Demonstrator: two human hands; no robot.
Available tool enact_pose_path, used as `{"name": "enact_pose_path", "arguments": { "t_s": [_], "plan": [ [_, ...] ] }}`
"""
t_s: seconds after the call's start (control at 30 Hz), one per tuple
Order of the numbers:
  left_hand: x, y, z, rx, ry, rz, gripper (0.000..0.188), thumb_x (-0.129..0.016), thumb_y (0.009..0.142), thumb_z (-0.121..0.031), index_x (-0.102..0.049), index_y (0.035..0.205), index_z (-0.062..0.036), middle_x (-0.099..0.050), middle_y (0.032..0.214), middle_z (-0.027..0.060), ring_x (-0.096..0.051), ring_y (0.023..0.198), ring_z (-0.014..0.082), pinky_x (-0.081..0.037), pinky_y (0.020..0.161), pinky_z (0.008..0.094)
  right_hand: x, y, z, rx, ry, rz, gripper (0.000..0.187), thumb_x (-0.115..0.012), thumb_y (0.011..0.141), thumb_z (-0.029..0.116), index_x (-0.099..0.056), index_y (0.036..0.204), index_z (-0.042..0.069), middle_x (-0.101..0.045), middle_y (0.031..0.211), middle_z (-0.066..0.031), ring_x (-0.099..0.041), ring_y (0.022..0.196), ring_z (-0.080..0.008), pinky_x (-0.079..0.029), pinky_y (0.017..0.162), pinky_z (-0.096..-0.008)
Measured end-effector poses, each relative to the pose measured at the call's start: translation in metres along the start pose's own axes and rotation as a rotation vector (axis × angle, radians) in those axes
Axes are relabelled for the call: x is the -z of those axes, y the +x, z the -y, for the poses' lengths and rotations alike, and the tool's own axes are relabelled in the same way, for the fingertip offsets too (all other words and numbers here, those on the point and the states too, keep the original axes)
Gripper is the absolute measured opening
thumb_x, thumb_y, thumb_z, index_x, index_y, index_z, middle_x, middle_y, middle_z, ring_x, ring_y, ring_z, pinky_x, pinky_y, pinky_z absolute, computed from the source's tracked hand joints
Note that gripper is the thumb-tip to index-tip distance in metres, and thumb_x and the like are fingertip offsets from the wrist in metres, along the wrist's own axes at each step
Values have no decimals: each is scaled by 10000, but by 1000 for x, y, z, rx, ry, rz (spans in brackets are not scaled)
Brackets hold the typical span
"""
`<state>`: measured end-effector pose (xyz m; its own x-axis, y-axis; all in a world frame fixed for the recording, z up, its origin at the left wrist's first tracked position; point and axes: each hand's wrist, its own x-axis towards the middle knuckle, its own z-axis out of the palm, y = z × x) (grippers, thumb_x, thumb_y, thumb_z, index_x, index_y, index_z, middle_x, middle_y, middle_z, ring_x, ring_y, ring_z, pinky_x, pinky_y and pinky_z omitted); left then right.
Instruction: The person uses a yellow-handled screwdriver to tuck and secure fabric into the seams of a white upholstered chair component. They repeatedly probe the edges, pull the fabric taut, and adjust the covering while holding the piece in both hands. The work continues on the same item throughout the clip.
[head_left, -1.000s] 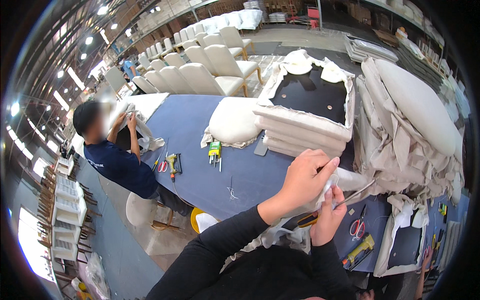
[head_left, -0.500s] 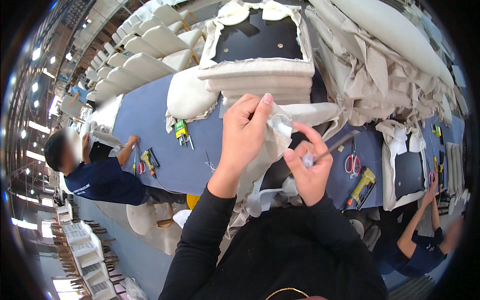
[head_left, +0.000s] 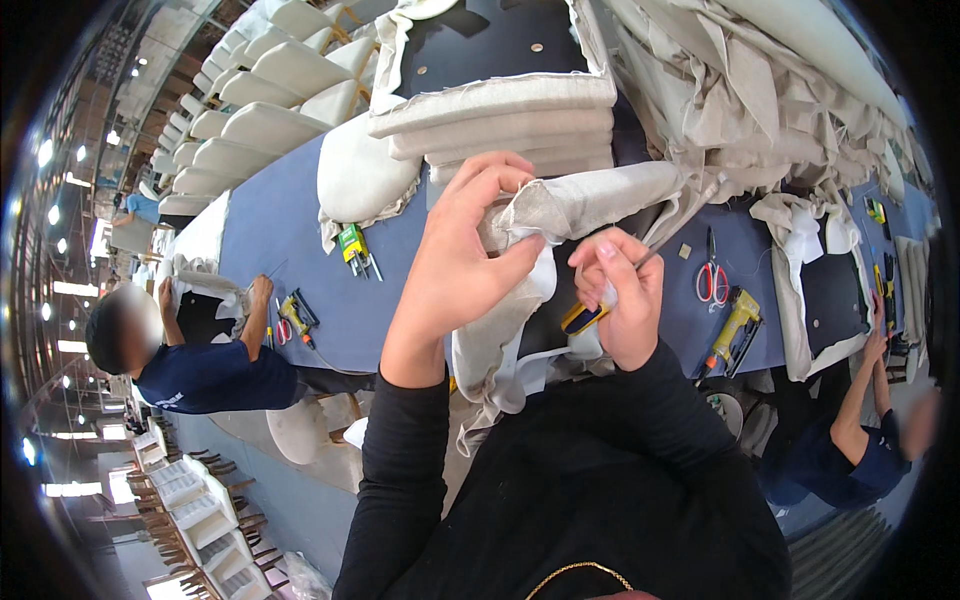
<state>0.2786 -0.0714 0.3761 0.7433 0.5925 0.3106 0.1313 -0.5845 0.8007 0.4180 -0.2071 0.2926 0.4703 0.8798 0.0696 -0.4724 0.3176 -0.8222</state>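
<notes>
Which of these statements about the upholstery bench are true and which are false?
1. The left hand grips a beige fabric cover. True.
2. The right hand is empty. False: it holds a thin tool with a yellow and blue handle.
3. Red-handled scissors lie on the blue table. True.
4. The person is alone at the table. False: a co-worker in a dark shirt works at the left side, and another person's arm reaches in at the right.
5. A yellow power tool lies near the scissors. True.
</notes>
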Motion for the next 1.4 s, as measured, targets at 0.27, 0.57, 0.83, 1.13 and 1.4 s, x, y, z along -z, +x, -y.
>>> {"name": "enact_pose_path", "arguments": {
  "t_s": [0.27,0.57,0.83,1.13,1.4],
  "plan": [
    [1,7,4,-97,-5,28,464,-773,734,-25,-609,1169,-27,-622,1340,125,-633,1210,328,-484,1063,376,-16,0,-1,211,-535,-85,305,-763,1001,100,-744,1294,18,-628,748,39,-503,702,-16,-409,629,-223],
    [-17,4,10,33,-234,-95,176,-725,952,-125,-695,1021,34,-744,1073,116,-680,945,183,-525,882,316,-4,-6,24,-260,391,58,417,-606,1043,238,-490,1421,103,-561,936,-19,-479,699,-94,-398,604,-241],
    [-15,8,19,121,-396,-80,212,-626,1052,-139,-674,971,50,-751,1028,106,-613,909,105,-502,812,286,-22,-34,40,16,-222,-76,307,-705,1001,36,-610,1292,39,-668,1121,-62,-593,830,-80,-499,725,-244],
    [-10,-10,11,-44,-290,-32,195,-758,850,-54,-651,997,17,-736,1176,142,-667,1021,173,-515,918,312,-52,-8,48,18,-714,-97,537,-873,882,102,-486,1253,76,-645,722,-6,-541,594,-59,-433,575,-250],
    [21,-15,42,66,-370,-94,175,-713,872,-21,-662,1035,13,-750,1221,140,-673,1055,162,-522,925,309,10,-94,-8,-533,291,41,179,-604,1067,150,-463,1168,104,-527,1035,-67,-556,987,-178,-451,899,-327]
  ]
}}
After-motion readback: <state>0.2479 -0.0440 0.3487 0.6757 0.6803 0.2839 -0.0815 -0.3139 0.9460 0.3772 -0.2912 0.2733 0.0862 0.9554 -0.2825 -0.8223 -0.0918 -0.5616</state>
